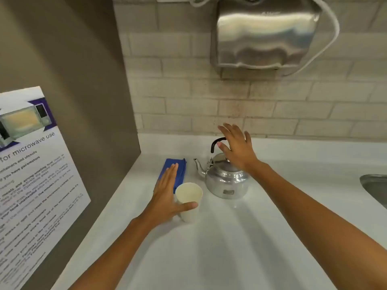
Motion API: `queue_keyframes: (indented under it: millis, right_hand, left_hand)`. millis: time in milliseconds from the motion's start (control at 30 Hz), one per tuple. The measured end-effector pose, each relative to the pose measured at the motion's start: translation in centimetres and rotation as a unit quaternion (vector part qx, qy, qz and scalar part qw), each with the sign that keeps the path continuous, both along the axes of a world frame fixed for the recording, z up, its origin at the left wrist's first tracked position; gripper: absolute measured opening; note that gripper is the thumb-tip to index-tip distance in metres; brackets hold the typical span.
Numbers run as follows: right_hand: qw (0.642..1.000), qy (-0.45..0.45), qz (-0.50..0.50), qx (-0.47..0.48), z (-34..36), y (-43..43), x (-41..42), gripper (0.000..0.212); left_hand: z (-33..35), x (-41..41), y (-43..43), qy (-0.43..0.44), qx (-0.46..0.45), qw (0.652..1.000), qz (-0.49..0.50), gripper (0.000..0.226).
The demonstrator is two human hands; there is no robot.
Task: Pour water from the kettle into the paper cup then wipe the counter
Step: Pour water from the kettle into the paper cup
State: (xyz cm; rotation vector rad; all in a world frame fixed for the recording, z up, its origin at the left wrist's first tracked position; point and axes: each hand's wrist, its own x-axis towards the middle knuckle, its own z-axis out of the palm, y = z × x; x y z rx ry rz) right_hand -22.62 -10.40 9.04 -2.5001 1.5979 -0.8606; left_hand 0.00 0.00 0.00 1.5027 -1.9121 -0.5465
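A silver metal kettle [225,181] with a black upright handle stands on the white counter [230,237], its spout pointing left. My right hand [236,148] hovers over its lid and handle, fingers spread, holding nothing. An empty white paper cup [189,194] stands upright just left of the kettle. My left hand [167,195] is open beside the cup, with the thumb across the cup's front wall and the fingers stretched flat past it. A folded blue cloth [178,170] lies behind the cup, partly hidden under my left fingers.
A grey panel [83,101] with a microwave-use poster [31,174] walls off the left side. The tiled back wall carries a steel dispenser [266,36] above the kettle. A metal sink edge [374,187] shows at the far right.
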Motion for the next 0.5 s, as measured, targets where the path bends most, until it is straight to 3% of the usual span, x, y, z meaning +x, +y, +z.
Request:
queue_keyframes:
  millis: [267, 500]
  right_hand:
    - [0.994, 0.013, -0.062, 0.087, -1.2, -5.1, -1.4, 0.050]
    - [0.969, -0.071, -0.140, 0.193, -1.5, -8.0, -1.3, 0.061]
  left_hand:
    - [-2.0, -2.0, 0.7, 0.141, 0.059, 0.988, 0.002, 0.124]
    - [-3.3, -2.1, 0.7, 0.191, 0.093, 0.976, 0.053, 0.109]
